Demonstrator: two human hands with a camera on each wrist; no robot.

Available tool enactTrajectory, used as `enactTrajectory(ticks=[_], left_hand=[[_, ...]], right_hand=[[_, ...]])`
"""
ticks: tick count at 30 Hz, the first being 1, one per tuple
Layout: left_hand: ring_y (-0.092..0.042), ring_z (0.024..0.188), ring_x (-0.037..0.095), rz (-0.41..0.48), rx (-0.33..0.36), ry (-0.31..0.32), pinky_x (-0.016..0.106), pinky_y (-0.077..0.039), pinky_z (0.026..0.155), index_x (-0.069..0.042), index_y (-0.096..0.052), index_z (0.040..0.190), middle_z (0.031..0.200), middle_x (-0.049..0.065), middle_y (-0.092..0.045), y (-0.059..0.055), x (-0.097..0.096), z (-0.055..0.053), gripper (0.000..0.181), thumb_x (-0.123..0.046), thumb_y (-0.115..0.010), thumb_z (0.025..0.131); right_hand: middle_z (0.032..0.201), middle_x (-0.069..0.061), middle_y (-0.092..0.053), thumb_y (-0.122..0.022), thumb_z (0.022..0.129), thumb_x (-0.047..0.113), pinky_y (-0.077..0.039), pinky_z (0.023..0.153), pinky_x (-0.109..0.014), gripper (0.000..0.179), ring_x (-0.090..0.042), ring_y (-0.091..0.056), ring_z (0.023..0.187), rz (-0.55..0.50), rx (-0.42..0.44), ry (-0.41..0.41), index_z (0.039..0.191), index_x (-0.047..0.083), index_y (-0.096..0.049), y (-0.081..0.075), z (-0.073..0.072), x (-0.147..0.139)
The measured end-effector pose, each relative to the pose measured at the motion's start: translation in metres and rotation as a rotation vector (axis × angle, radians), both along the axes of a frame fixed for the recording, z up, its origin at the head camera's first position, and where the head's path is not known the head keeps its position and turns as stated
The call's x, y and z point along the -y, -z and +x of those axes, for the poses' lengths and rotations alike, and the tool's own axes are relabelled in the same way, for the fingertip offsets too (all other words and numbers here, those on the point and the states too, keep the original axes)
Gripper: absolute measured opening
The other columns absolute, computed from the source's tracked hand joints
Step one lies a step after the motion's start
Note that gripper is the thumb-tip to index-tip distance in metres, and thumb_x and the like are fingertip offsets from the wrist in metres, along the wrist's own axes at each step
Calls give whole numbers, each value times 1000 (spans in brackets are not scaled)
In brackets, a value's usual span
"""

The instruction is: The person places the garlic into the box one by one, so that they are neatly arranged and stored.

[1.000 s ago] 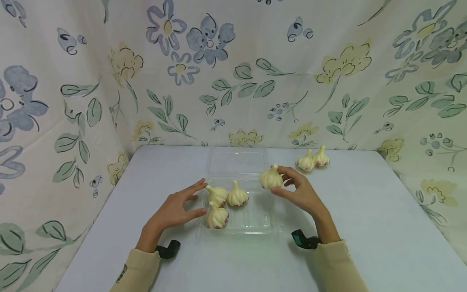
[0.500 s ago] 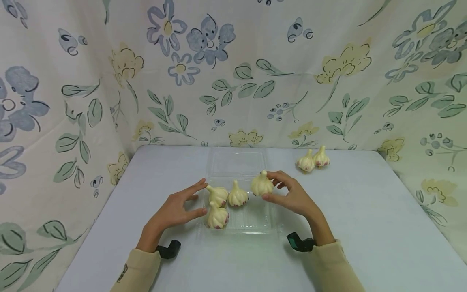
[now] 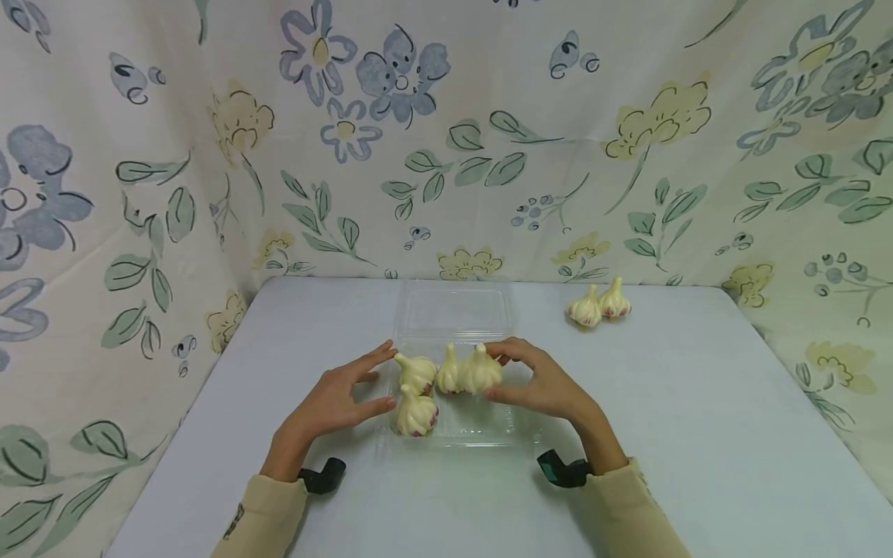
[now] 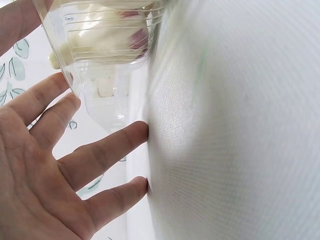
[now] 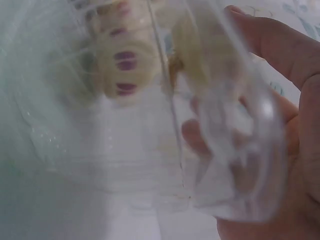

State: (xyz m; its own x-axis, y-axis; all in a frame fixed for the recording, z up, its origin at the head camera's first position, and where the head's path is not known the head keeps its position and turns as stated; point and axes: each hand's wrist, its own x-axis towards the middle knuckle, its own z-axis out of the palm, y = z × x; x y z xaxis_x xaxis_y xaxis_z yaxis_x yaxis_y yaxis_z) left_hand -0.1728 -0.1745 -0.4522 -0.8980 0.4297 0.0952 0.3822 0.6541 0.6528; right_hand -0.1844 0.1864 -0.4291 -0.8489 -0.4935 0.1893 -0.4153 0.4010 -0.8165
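A clear plastic clamshell box (image 3: 474, 426) lies open, its lid (image 3: 453, 308) folded back toward the far edge. In its left part sit three garlic bulbs: a back one (image 3: 416, 375), a front one (image 3: 416, 415) and a middle one (image 3: 448, 373). My right hand (image 3: 540, 381) pinches another garlic bulb (image 3: 483, 372) between thumb and fingers, over the back right of the box and overlapping the middle bulb in the head view. My left hand (image 3: 343, 394) spreads its fingers along the left wall; in the left wrist view some fingertips touch the plastic rim (image 4: 62, 70) and others the table.
Two more garlic bulbs, one (image 3: 584, 308) beside another (image 3: 615, 300), stand at the back right of the white table (image 3: 698, 403). A floral curtain (image 3: 446, 155) hangs behind the table and along its sides. Black wrist cameras sit under both wrists.
My right hand has carried its garlic bulb left and down, from the box's right edge to beside the middle bulb. The left hand has stayed in place.
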Motion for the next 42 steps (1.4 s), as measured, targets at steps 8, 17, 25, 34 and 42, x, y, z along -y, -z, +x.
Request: enactTrajectory(ticks=[8,17,25,34,42], left_hand=[[-66,124,34,-5,2,-1,70,-41,107,-30,-41,157,167,-6,-32,0,-1,0,78,-50,-74,90],[-66,124,35,-13,-4,1,70,-41,107,-30,-41,157,167,-6,-32,0,-1,-1,77,-49,-74,90],[-66,125,34,-8,2,-3,69,-41,108,-30,-41,157,167,-7,-31,1,0,-1,79,-50,-75,89],[-66,124,35,-10,3,-2,69,-42,107,-29,-41,157,167,-6,-32,1,0,0,78,-46,-75,90],[-66,125,35,-11,2,2,70,-41,107,-32,-40,157,167,-7,-31,0,0,0,77,-47,-74,91]], right_hand=[[122,4,-66,-87,81,27,-46,101,-55,58,-17,-57,111,63,23,-66,135,23,-66,2,2,9],[118,10,-68,-88,79,33,-42,99,-48,57,-20,-59,110,146,-32,-107,132,23,-69,6,2,14],[104,10,-63,-89,78,38,-31,89,-37,59,-22,-58,99,217,-71,-118,132,23,-70,5,5,20],[101,11,-65,-89,77,38,-30,88,-37,59,-19,-57,97,267,-129,-122,131,24,-70,6,7,24],[99,13,-64,-91,74,37,-29,88,-38,60,-18,-58,95,328,-147,-115,130,27,-71,7,10,29]])
